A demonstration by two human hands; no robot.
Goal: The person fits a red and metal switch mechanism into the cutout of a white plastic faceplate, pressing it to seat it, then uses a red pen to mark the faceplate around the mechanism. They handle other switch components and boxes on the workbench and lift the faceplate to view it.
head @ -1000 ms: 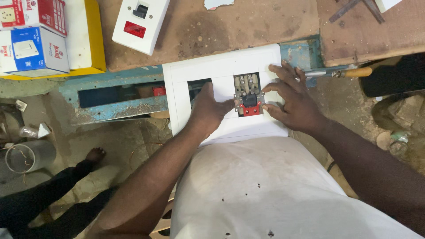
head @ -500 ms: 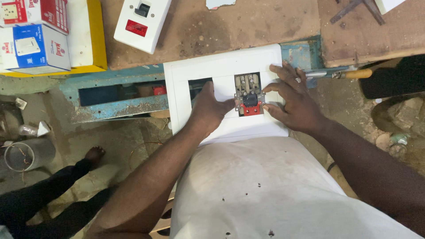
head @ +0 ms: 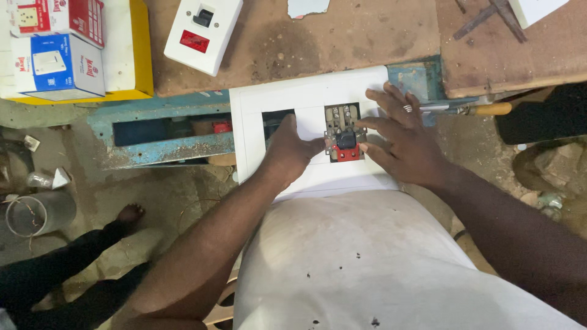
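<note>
Hands both on the white plastic faceplate [head: 306, 110], which lies flat across the blue metal frame [head: 165, 146] at the bench edge, close against my body. Left hand [head: 290, 150] rests palm-down on the plate, thumb tip pressing the side of the switch module [head: 343, 137], a small red-and-black part with metal terminals seated in one cut-out. Right hand [head: 403, 140] spread open, fingers flat, forefinger touching the module from the other side; neither hand is closed around anything.

Plate looks light, thin, stiff, smooth — likely to slide on the metal and crack if flexed. I would hold it by its outer edges, not across the open cut-out [head: 275, 119]. Module small, fiddly; pinch by its plastic body, clear of the terminals.

Room: wooden bench [head: 342, 36] beyond holds a boxed white switch [head: 203, 33], well apart. Screwdriver [head: 471, 110] just beside my right hand. Plate's near edge overhangs toward me.
</note>
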